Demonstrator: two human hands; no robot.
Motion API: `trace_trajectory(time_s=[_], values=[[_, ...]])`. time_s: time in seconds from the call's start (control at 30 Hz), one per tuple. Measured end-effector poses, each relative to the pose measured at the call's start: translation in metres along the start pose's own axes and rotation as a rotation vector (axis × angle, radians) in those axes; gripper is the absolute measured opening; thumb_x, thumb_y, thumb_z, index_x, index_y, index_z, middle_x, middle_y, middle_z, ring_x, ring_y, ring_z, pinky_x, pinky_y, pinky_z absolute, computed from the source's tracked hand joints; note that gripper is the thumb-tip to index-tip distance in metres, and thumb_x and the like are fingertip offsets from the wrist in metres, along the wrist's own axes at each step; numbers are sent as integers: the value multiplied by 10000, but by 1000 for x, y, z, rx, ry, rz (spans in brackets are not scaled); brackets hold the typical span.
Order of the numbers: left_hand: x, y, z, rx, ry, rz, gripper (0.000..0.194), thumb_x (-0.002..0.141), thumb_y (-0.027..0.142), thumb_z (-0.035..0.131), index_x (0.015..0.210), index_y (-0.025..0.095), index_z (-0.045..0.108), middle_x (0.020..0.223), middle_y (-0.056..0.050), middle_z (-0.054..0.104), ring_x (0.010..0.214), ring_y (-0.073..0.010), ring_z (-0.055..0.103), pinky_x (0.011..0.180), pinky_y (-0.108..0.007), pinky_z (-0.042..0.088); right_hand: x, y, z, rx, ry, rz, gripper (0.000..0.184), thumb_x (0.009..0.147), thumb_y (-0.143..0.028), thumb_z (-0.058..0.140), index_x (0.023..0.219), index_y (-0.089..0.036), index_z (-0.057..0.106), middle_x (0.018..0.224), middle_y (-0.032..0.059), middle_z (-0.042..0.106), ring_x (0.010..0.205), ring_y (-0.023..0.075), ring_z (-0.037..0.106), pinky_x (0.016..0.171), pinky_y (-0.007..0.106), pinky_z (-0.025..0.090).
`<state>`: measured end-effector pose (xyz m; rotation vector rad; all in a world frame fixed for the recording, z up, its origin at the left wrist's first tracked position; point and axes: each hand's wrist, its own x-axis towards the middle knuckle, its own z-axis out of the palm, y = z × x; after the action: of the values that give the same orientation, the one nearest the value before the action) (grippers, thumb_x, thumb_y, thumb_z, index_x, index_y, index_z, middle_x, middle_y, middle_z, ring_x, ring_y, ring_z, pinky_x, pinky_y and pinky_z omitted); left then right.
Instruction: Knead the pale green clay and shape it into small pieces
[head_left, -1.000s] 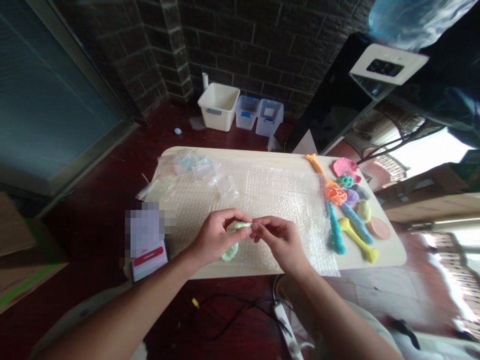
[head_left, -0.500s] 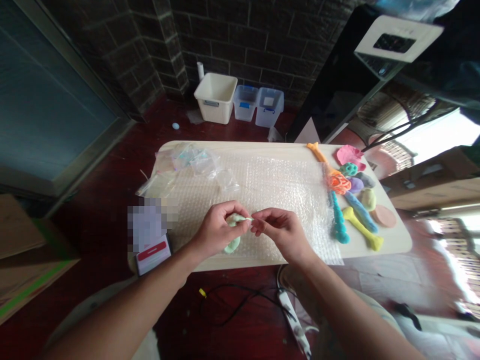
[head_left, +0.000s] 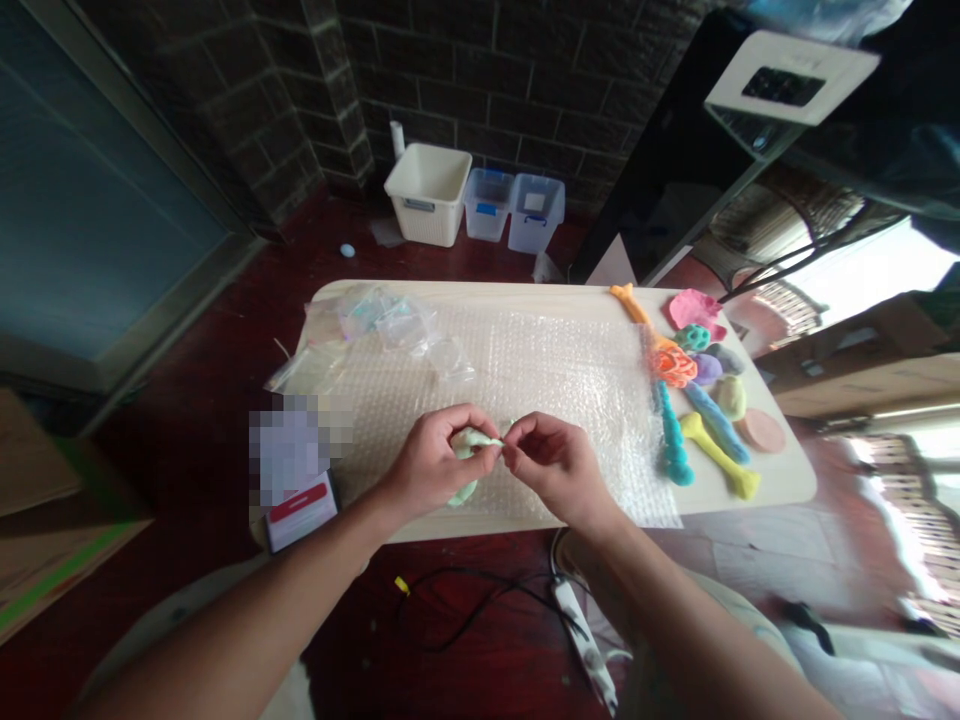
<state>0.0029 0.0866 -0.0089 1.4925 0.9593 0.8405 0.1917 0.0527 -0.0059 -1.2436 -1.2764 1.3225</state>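
Observation:
My left hand (head_left: pixel 431 462) is closed around a piece of pale green modelling clay (head_left: pixel 469 439), which narrows to a thin tip between its thumb and fingers. My right hand (head_left: pixel 561 468) pinches that tip, its thumb and forefinger pressed together. More pale green clay (head_left: pixel 463 494) shows under the left hand; whether it joins the held piece I cannot tell. Both hands are just above a sheet of bubble wrap (head_left: pixel 562 370) on a pale table (head_left: pixel 540 297).
Coloured clay shapes lie at the table's right: a yellow bone-like piece (head_left: pixel 720 458), a teal beaded strip (head_left: pixel 673 435), an orange piece (head_left: pixel 675 366) and a pink dish (head_left: pixel 694 312). Plastic bags (head_left: pixel 405 325) lie back left, a phone-like device (head_left: pixel 304 512) front left. Bins (head_left: pixel 429 205) stand behind.
My right fingers have curled closer together at the clay's tip, and a bit of pale green now shows behind them. The whole view has shifted slightly.

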Motion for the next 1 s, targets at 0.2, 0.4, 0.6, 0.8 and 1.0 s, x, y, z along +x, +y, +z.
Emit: trace_trajectory(time_s=[0.2,0.4,0.6,0.8,1.0], values=[[-2,2,0,4,18,5,125,847,274,720,882,156,693,815,-28,690,762,-163,630,714,-258,494,-7,-2,-1,-226,-5,-165,54,878,-209,720,926,-200,699,830,45,714,746,172,663,659,287,550],[-1,-2,-2,-52,11,-30,162,883,326,716,905,167,691,831,-33,687,747,-165,650,678,-263,509,-5,-5,-4,-228,-12,-191,79,913,-246,725,969,-206,763,886,65,777,753,179,705,677,309,581],[1,-2,-3,-103,-39,-50,199,863,342,749,927,163,691,835,-34,691,751,-159,640,663,-248,501,-6,-10,-7,-414,-27,-257,72,926,-229,704,929,-208,772,806,42,767,704,165,706,555,247,528],[1,4,-3,-90,-31,-44,188,857,327,746,931,154,742,808,-49,725,752,-171,648,687,-267,507,-6,-10,-4,-239,-21,-142,198,974,-349,679,886,-185,747,783,56,755,711,166,696,627,267,552],[0,2,-3,-86,15,-56,148,831,283,761,873,148,720,768,-23,681,687,-138,588,623,-243,444,-3,-6,-2,-6,-50,-7,250,888,-422,791,917,-179,745,799,51,751,683,146,671,612,259,538]])
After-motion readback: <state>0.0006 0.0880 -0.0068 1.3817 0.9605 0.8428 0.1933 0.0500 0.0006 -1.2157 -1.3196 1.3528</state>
